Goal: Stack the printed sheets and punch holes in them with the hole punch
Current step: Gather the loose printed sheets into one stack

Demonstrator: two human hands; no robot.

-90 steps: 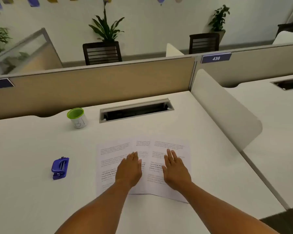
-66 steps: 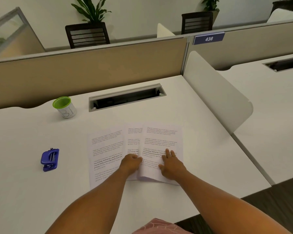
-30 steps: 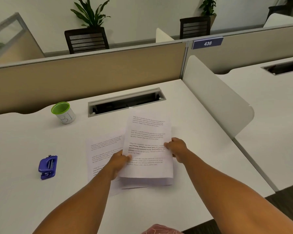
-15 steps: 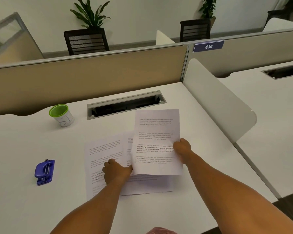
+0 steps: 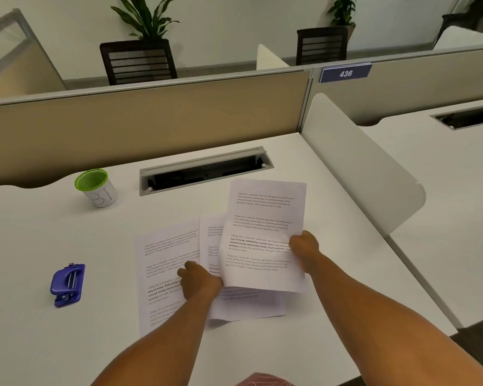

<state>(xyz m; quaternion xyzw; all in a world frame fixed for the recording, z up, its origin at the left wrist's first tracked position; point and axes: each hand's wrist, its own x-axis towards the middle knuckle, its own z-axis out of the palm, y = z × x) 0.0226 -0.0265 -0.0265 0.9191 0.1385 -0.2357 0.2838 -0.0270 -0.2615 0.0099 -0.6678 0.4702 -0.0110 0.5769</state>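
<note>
Sheets half gathered on the desk, punch lying off to the left

Right hand [image 5: 302, 245] grips the right edge of one printed sheet [image 5: 265, 218] and holds it lifted and tilted above the white desk [image 5: 39, 246], its far edge toward the cable tray [image 5: 205, 169]. The left hand [image 5: 200, 281] is curled, knuckles up, its fingers closed at the left edge of the middle sheet [image 5: 243, 305], which lies flat and partly hidden beneath the raised one. A third sheet [image 5: 165, 252] lies flat to the left, its right edge overlapped by the middle sheet, and the left forearm crosses its near corner. All three carry short blocks of black text, some of it in bold.

The blue hole punch [image 5: 67, 285] sits on the desk well apart from the papers, to the left of the left hand, untouched. Farther back on the left stands a white cup with a green rim [image 5: 96, 188], handwriting on its side. A beige partition [image 5: 151, 118] runs along the back of the desk, a white curved divider [image 5: 360, 162] closes the right side, and a blue plate reading 436 [image 5: 345, 73] sits on the neighbouring panel. Two dark chairs and potted plants stand beyond
</note>
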